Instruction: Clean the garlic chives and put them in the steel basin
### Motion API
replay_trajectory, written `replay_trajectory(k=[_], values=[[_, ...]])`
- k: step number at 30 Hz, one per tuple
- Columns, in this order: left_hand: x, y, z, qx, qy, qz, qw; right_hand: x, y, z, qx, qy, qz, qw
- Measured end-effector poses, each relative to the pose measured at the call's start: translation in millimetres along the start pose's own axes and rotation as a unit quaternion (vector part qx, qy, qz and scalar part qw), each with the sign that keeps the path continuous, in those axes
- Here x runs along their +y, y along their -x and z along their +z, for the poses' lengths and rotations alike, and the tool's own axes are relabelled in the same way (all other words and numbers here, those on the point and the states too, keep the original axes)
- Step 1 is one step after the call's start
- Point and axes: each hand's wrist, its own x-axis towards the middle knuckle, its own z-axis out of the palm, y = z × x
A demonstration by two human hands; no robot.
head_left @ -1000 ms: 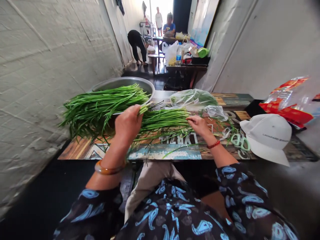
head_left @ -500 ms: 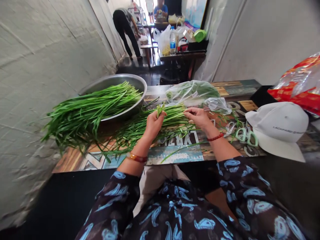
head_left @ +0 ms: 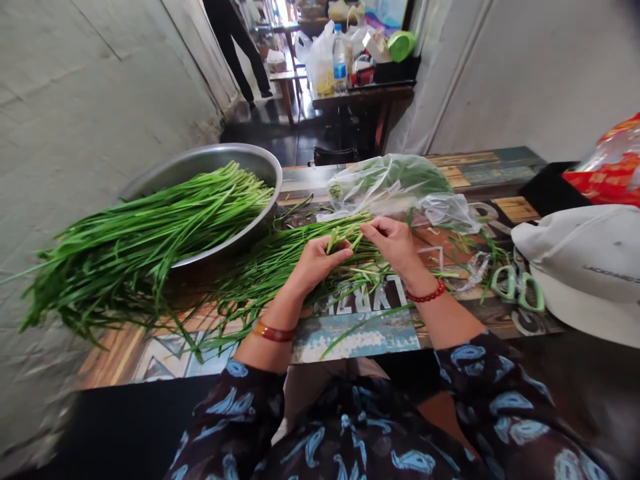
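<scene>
My left hand (head_left: 323, 262) is closed round a few garlic chives, their pale stem ends sticking up past the thumb. Close beside it, my right hand (head_left: 389, 241) pinches a chive stem at the cut ends with thumb and forefinger. Under both hands a loose pile of garlic chives (head_left: 270, 263) lies on the table, leaves to the left and stems to the right. A large metal basin (head_left: 200, 157) at the left holds a thick heap of chives (head_left: 165, 213), whose leaves hang over its rim.
Behind the pile lies a clear plastic bag (head_left: 395, 183) of greens. To the right are scissors (head_left: 517, 287) with pale green handles, a white cap (head_left: 585, 253) and a red package (head_left: 613, 170). Trimmings litter the patterned table (head_left: 370, 333). A person (head_left: 235, 50) stands farther back near another table (head_left: 365, 97).
My right hand has come left to meet my left hand, which has turned its chives toward it. The view has tilted down, and the person behind has straightened up.
</scene>
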Motion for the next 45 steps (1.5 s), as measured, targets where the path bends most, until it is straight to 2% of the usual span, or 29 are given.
replay_trajectory(k=[8, 15, 19, 25, 28, 31, 34, 37, 39, 40, 43, 45], values=[[7.1, 1.5, -1.2, 0.004, 0.033, -0.045, 0.998, 3.4, 4.7, -0.6, -0.031, -0.154, 0.089, 0.984], [3.4, 1.0, 0.7, 0.011, 0.051, -0.031, 0.998, 10.3, 10.1, 11.2, -0.113, -0.148, 0.061, 0.981], [1.9, 1.1, 0.5, 0.001, 0.078, -0.031, 0.996, 15.7, 10.3, 12.4, -0.111, -0.143, 0.049, 0.982], [2.1, 1.7, 1.0, -0.012, 0.12, -0.041, 0.992, 10.8, 9.2, 11.6, -0.103, -0.184, 0.079, 0.974], [2.1, 2.0, 1.3, -0.037, 0.125, -0.025, 0.991, 7.5, 11.4, 13.3, -0.105, -0.197, 0.085, 0.971], [2.7, 2.5, -0.1, -0.052, 0.085, 0.009, 0.995, 6.1, 13.3, 12.8, -0.079, -0.119, 0.038, 0.989], [4.1, 2.8, -2.4, -0.034, 0.043, 0.018, 0.998, 8.0, 11.2, 9.1, -0.023, -0.044, -0.001, 0.999], [5.7, 3.1, -3.3, -0.013, 0.03, -0.001, 0.999, 11.5, 4.7, -1.7, 0.068, -0.109, 0.04, 0.991], [6.6, 3.5, -2.6, 0.001, 0.04, -0.015, 0.999, 10.9, 0.2, -14.2, 0.099, -0.151, 0.054, 0.982], [6.9, 3.8, -2.0, 0.011, 0.048, -0.022, 0.999, 8.9, -1.3, -21.4, 0.082, -0.144, 0.043, 0.985], [7.8, 4.5, 0.2, 0.041, 0.061, -0.04, 0.997, -2.2, -1.8, -39.2, -0.046, -0.026, -0.042, 0.998], [8.7, 4.8, 1.4, 0.048, 0.059, -0.043, 0.996, -9.5, 0.0, -43.0, -0.079, 0.056, -0.115, 0.989]])
